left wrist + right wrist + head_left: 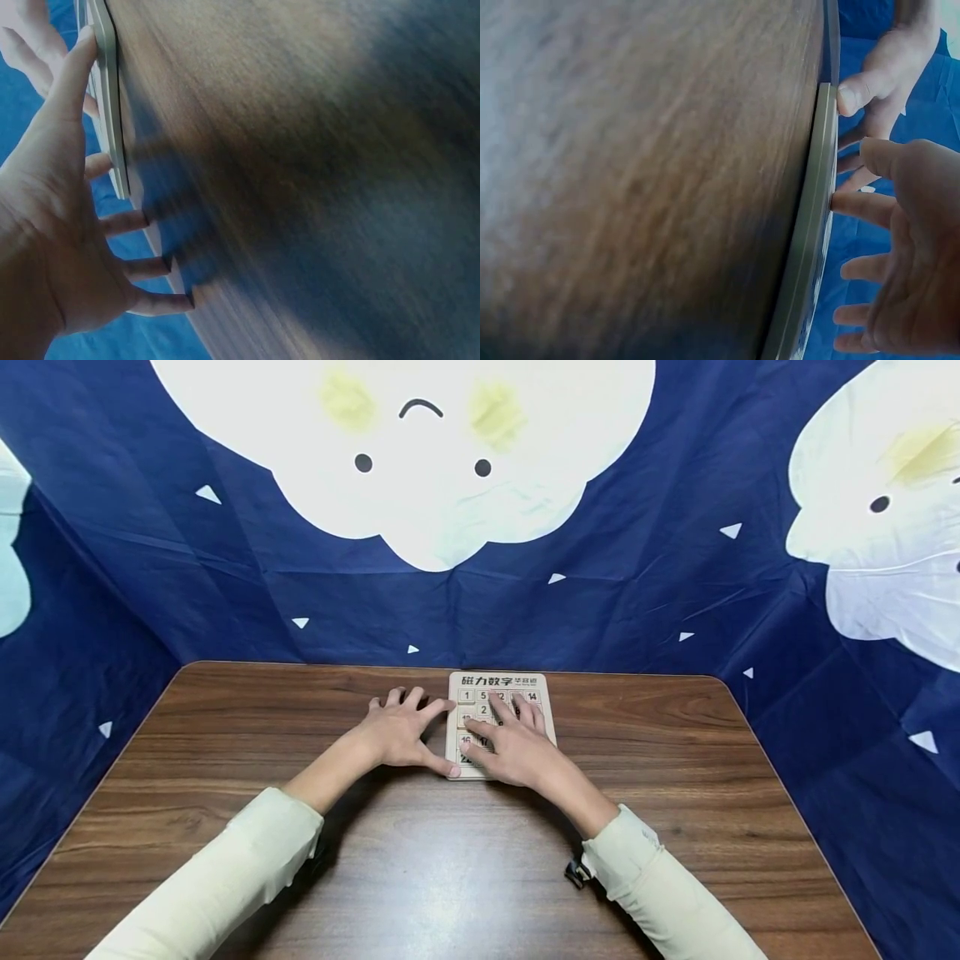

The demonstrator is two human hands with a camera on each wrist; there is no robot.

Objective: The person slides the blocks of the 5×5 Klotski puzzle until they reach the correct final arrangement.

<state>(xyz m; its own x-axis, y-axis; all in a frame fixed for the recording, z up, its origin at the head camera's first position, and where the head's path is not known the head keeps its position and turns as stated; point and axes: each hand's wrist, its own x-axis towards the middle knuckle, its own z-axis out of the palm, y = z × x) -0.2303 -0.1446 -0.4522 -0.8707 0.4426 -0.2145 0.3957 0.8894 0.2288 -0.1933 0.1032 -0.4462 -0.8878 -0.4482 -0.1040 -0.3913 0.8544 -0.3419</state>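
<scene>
A pale number puzzle board [453,739] with numbered square tiles and Chinese lettering along its top lies flat at the table's far side. My left hand [397,735] is spread at its left side, with the thumb and index fingertips on the border. Its other fingers reach over the tabletop, as the left wrist view also shows. Over the tiles is my right hand [521,752], fingers spread and slightly bent, hiding many middle and lower right numbers. In the right wrist view its index fingertip touches the face of the board, while its thumb stands off it.
The brown wood-grain table [420,877] reaches its back edge just behind the board. A dark blue cloth [360,585] with white clouds hangs behind and at both sides. A small black device [577,872] sits at the right sleeve cuff [626,852].
</scene>
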